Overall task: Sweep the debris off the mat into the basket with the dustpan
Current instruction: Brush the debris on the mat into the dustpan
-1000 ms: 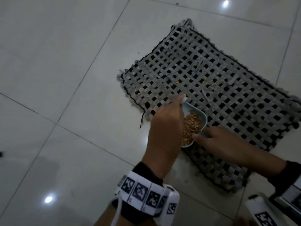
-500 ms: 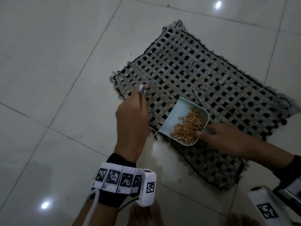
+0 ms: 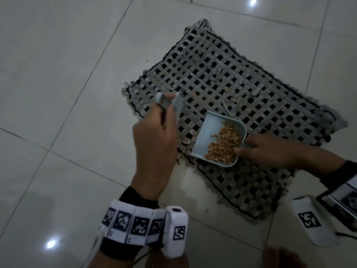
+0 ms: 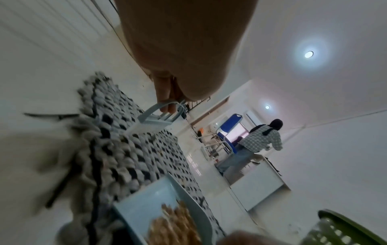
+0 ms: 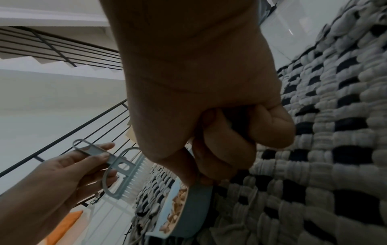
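A grey-and-black woven mat [image 3: 241, 80] lies on the tiled floor. On its near left part rests a pale blue dustpan [image 3: 206, 136] loaded with tan debris [image 3: 226, 145]. My right hand [image 3: 246, 147] grips the dustpan's handle from the right. My left hand [image 3: 164, 106] holds a small pale blue brush [image 3: 171, 100] over the mat's left edge, apart from the pan. A few tan crumbs [image 3: 226, 90] lie on the mat beyond the pan. In the right wrist view the brush [image 5: 123, 174] shows white bristles. A green basket [image 4: 353, 230] shows at the lower right of the left wrist view.
A white device with a black marker [image 3: 313, 221] lies on the floor at the mat's near right corner. A person [image 4: 259, 140] stands far off in the room. A stair railing [image 5: 62, 136] rises behind my left hand. Bare tiles [image 3: 58, 74] spread to the left.
My left hand has carried the brush leftward, from over the dustpan to the mat's left edge, uncovering the pan. The right hand still holds the loaded dustpan.
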